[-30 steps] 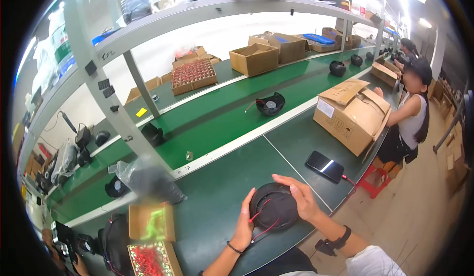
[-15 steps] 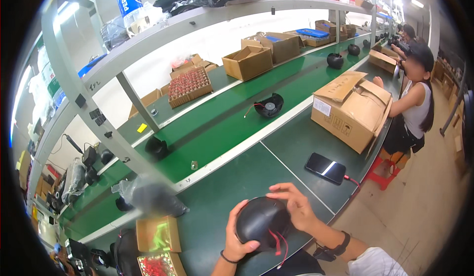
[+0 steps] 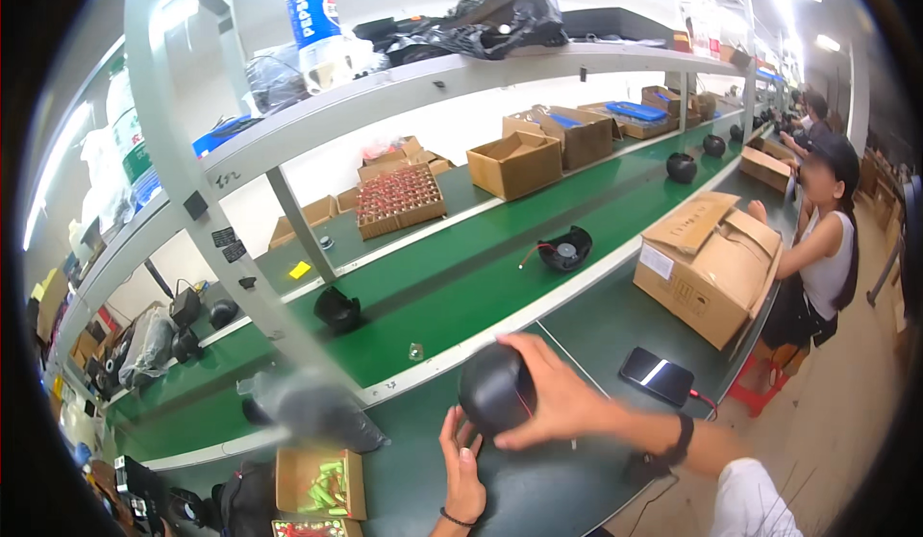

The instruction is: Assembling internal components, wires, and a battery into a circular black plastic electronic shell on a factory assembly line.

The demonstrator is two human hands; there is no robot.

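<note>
My right hand [image 3: 556, 395] grips a glossy black rounded plastic shell [image 3: 492, 390], with the fingers over its top and the thumb under its lower right side. A thin red wire shows along the shell near my palm. Just below and left of the shell, my left hand [image 3: 463, 476] has its fingers stretched out, the tips close to the shell's lower edge; whether they touch it I cannot tell. The shell is held up over the dark green worktop [image 3: 423, 479], beside the conveyor's pale rail.
On the green conveyor belt [image 3: 461, 292] lie a black shell with a round part inside [image 3: 565, 249] and another black shell [image 3: 336, 309]. A carton [image 3: 707, 273] and a phone [image 3: 657, 376] are at right. A box of green pieces [image 3: 327, 484] stands at left. A co-worker [image 3: 822, 239] sits beyond.
My right hand has closed around the black shell and lifted it up and away from me. My left hand has loosened its grip and sits lower. The view has shifted slightly.
</note>
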